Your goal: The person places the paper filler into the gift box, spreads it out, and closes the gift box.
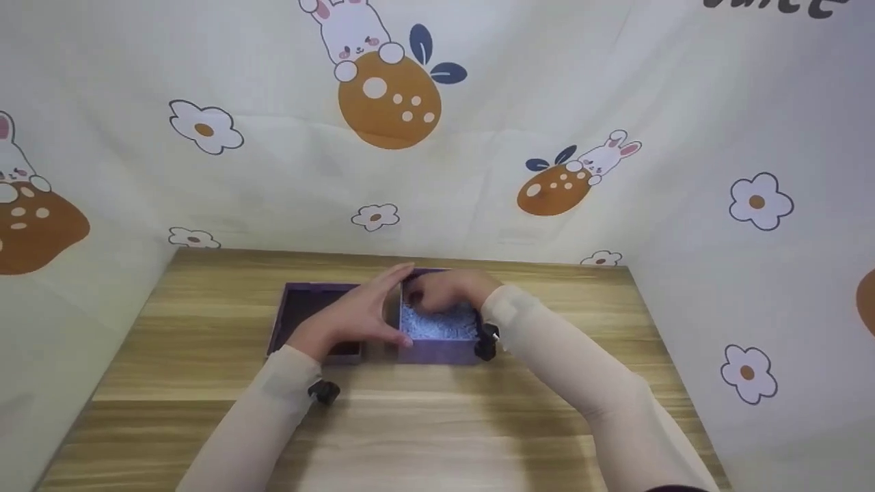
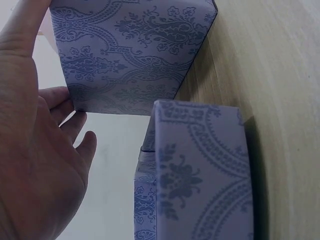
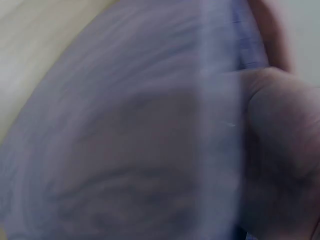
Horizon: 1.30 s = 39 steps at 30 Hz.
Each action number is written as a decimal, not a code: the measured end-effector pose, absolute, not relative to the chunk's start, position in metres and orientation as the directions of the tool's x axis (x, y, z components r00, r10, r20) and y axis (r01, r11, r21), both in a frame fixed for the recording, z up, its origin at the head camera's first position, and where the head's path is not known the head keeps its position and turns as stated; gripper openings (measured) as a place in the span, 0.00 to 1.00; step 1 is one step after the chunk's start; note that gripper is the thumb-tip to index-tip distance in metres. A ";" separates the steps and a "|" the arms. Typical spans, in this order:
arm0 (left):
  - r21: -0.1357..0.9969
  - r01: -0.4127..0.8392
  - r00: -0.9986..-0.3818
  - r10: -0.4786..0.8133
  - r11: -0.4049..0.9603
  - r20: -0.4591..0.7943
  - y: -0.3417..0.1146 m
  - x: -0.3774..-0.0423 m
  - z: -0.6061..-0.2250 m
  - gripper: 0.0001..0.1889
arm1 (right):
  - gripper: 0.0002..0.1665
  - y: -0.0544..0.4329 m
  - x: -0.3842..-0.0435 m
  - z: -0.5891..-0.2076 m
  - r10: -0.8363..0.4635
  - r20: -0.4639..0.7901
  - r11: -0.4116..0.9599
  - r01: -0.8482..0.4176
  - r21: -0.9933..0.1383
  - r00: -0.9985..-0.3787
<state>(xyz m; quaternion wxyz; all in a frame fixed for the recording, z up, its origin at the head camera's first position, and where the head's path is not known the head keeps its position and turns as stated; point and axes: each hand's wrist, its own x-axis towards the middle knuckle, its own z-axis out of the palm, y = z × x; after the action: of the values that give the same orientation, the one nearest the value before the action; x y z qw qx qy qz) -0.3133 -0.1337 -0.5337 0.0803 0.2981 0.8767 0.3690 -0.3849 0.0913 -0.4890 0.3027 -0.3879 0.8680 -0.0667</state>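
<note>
A purple patterned box [image 1: 437, 352] filled with pale shredded filler [image 1: 441, 326] stands near the back of the table. My left hand [image 1: 357, 314] holds its left side, thumb by the front corner and fingers at the back. In the left wrist view those fingers touch a corner of the box [image 2: 135, 57]. My right hand [image 1: 444, 290] reaches into the box from above with its fingers bent down at the left inner side. What lies between these fingertips is hidden. The right wrist view is blurred, showing the box wall beside the right hand [image 3: 282, 135].
Left of the box lies a shallow purple tray or lid [image 1: 311, 306] with a dark inside, partly covered by my left hand. The wooden table [image 1: 424, 437] meets a printed cloth [image 1: 465, 184] at its back and sides.
</note>
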 end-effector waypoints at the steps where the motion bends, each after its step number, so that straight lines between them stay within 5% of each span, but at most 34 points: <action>1: 0.692 0.464 -0.809 0.582 0.553 0.078 -0.133 -0.314 -0.533 0.75 | 0.32 0.092 -0.384 -0.489 -0.710 -0.478 0.693 -0.633 -0.345 -0.517; 5: 0.686 0.466 -0.809 0.583 0.559 0.074 -0.131 -0.315 -0.532 0.75 | 0.30 0.099 -0.384 -0.477 -0.719 -0.489 0.681 -0.641 -0.354 -0.494; 13: 0.691 0.455 -0.815 0.576 0.562 0.067 -0.129 -0.314 -0.532 0.77 | 0.06 0.113 -0.387 -0.456 -0.612 -0.658 0.749 -0.589 -0.304 -0.439; 17: 0.689 0.453 -0.811 0.582 0.567 0.054 -0.129 -0.314 -0.533 0.77 | 0.07 0.111 -0.387 -0.471 -0.567 -0.737 0.754 -0.590 -0.287 -0.367; 21: 0.687 0.464 -0.807 0.587 0.559 0.067 -0.128 -0.314 -0.534 0.76 | 0.11 0.110 -0.388 -0.480 -0.578 -0.732 0.747 -0.594 -0.297 -0.361; 26: 0.694 0.458 -0.809 0.585 0.556 0.065 -0.129 -0.313 -0.536 0.76 | 0.03 0.112 -0.389 -0.471 -0.583 -0.712 0.779 -0.518 -0.354 -0.391; 30: 0.697 0.455 -0.807 0.588 0.554 0.059 -0.130 -0.312 -0.537 0.76 | 0.12 0.113 -0.389 -0.466 -0.561 -0.694 0.810 -0.471 -0.348 -0.452; 39: 0.696 0.442 -0.818 0.572 0.566 0.055 -0.132 -0.311 -0.535 0.77 | 0.23 0.111 -0.384 -0.475 -0.567 -0.680 0.790 -0.542 -0.288 -0.465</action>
<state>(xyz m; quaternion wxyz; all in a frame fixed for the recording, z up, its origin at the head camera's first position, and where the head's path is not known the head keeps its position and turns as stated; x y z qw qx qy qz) -0.3107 -0.1319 -0.5345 0.0889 0.2881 0.8803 0.3663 -0.3835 0.1113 -0.4751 0.4030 -0.3239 0.8558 -0.0159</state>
